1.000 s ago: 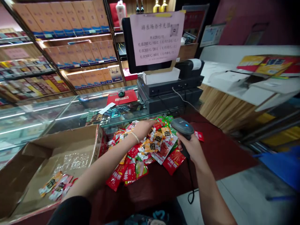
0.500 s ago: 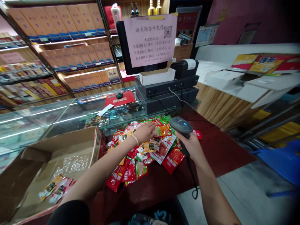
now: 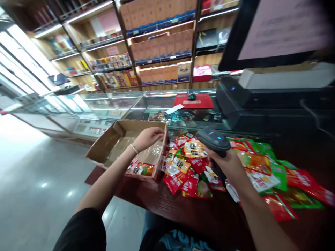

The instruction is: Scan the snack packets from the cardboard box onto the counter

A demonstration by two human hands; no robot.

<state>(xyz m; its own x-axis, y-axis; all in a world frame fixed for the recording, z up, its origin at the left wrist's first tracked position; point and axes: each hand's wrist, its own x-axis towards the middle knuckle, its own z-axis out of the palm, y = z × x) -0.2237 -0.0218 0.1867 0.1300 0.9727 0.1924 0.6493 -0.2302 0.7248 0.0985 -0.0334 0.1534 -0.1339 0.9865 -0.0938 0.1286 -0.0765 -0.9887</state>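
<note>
My right hand (image 3: pixel 230 162) grips a dark barcode scanner (image 3: pixel 213 139) by its handle, with a small blue light lit on the head. Below and around it lies a heap of snack packets (image 3: pixel 180 164), red, orange, white and green. Over the right side of an open cardboard box (image 3: pixel 115 136) is my left hand (image 3: pixel 148 137), a pale band on its wrist. Its fingers reach loosely toward the box's edge, and no item shows in them. Inside the box, near the front, a red and green packet (image 3: pixel 145 169) rests beside others, partly hidden by my forearm.
A glass display counter (image 3: pixel 110 104) runs behind the brown tabletop (image 3: pixel 167 205). On it lie a red mat (image 3: pixel 206 101) and a mouse (image 3: pixel 192 96). At the right stands a monitor (image 3: pixel 230 52) above dark equipment (image 3: pixel 240 111). Shelves of boxed goods (image 3: pixel 162 45) line the back.
My left hand has moved left from the heap to above the box, where a red and green packet now shows. The view has turned left; the scanner stays in my right hand.
</note>
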